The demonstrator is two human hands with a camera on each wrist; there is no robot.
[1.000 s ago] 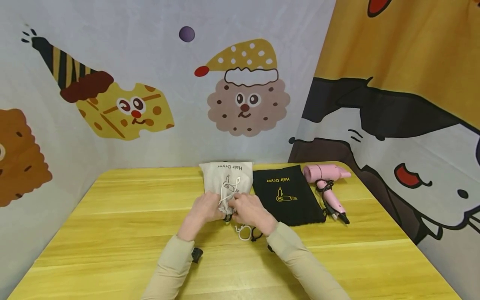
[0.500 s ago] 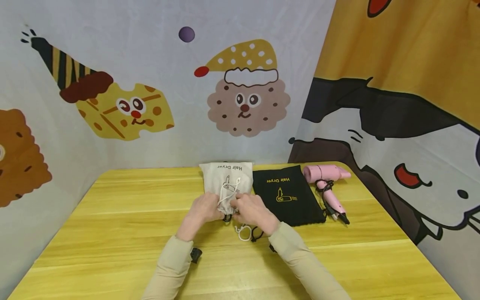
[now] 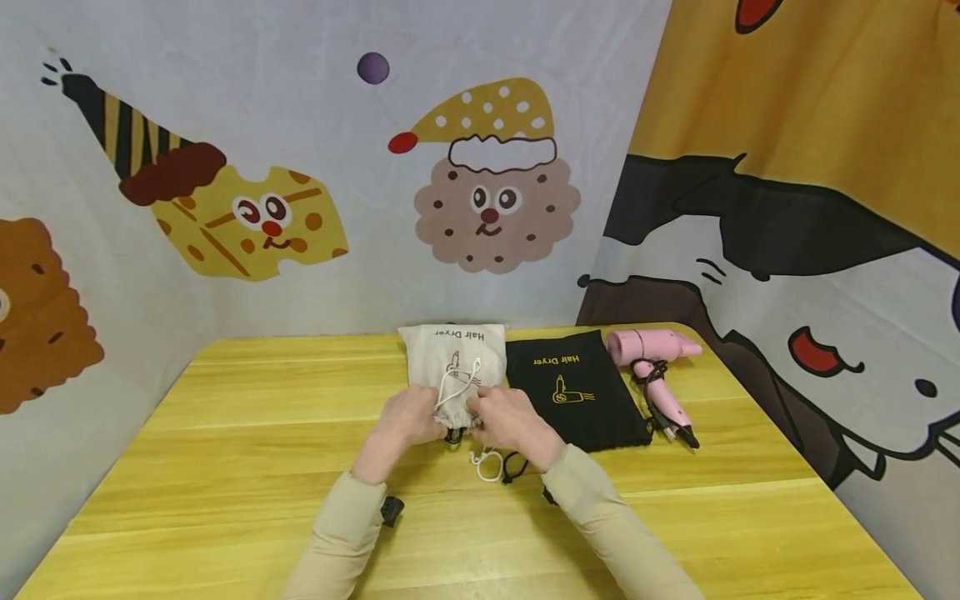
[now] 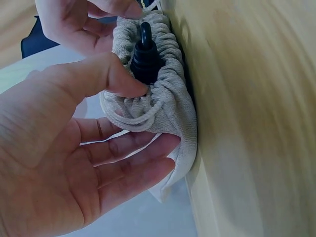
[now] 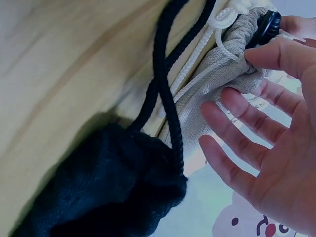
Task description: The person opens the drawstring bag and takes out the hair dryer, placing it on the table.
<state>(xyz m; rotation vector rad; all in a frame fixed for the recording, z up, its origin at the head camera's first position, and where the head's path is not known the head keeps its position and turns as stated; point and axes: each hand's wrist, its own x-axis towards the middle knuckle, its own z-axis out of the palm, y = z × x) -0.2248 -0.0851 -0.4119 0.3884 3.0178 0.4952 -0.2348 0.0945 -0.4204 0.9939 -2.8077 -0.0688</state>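
A beige drawstring bag [image 3: 423, 358] printed "Hair Dryer" lies at the table's back middle, its gathered mouth toward me. My left hand [image 3: 408, 417] pinches the left side of that mouth between thumb and fingers. On the opposite side, my right hand [image 3: 510, 419] pinches the gathered cloth, its other fingers spread along the bag in the right wrist view. Inside the opening sits a ribbed black cord end [image 4: 145, 61] with a loop; the rest of it is hidden in the cloth. One white drawstring loop lies over the bag's front, another white loop [image 3: 489, 465] on the table.
Right of the beige bag lies a flat black drawstring bag [image 3: 532, 379] with yellow print, its black cord [image 3: 512, 468] reaching toward me. A pink hair dryer [image 3: 648, 344] with a wrapped black cord lies beyond it on the wooden table [image 3: 262, 467]. A printed curtain [image 3: 300, 75] hangs behind.
My right hand has shifted slightly to the right, and the bag's mouth looks a little wider. My left hand has hardly moved.
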